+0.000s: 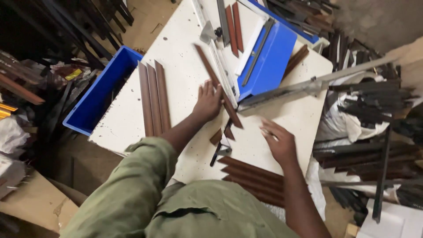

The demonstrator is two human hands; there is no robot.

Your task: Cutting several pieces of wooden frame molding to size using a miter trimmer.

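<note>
On white table [176, 66] — left hand [208, 102] presses brown strip [218, 86] | right hand [278, 142] free

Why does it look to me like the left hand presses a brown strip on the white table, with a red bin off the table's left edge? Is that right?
Not quite: the bin is blue, not red, as the head view shows. The rest holds: the left hand presses on a brown strip lying on the white table, and the bin sits off the table's left edge.
</note>
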